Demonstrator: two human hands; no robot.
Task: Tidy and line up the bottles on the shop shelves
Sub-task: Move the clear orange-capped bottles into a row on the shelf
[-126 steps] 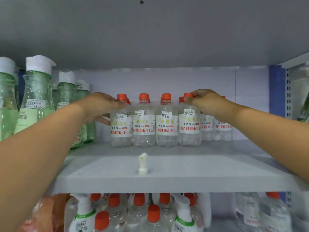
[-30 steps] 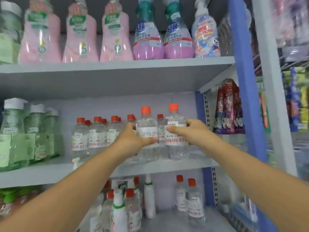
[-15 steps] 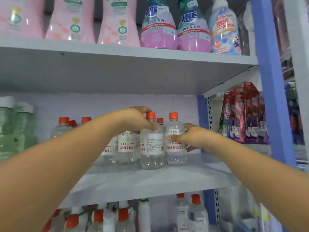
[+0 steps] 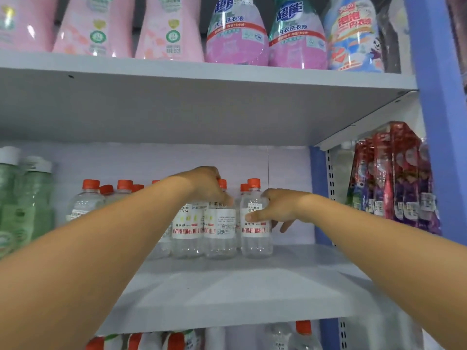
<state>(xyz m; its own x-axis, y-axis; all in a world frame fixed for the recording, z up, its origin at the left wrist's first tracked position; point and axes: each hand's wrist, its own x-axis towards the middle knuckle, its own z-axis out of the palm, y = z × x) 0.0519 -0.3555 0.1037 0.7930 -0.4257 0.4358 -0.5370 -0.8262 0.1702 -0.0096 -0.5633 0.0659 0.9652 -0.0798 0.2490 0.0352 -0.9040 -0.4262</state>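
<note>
Clear orange-capped bottles (image 4: 255, 223) with white red-lettered labels, upright, touching in a row on the grey shelf (image 4: 240, 294).

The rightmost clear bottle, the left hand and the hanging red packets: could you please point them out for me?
rightmost clear bottle (image 4: 255, 245): head view, bare lower body.
left hand (image 4: 206, 186): head view, back of hand.
hanging red packets (image 4: 400, 173): head view, front of a packet.

— What do I see of the body from here?

— Just my two forearms and hands. The left hand (image 4: 207, 184) and the right hand (image 4: 280, 208) are both bare: no gloves, no rings that I can make out.

— Sleeves?

— None in view. Both arms are uncovered right down to the bottom edge of the picture. No watch or band at either wrist.

— Nails?

— Short on the one thumb I can see; the rest is too blurred.
</note>
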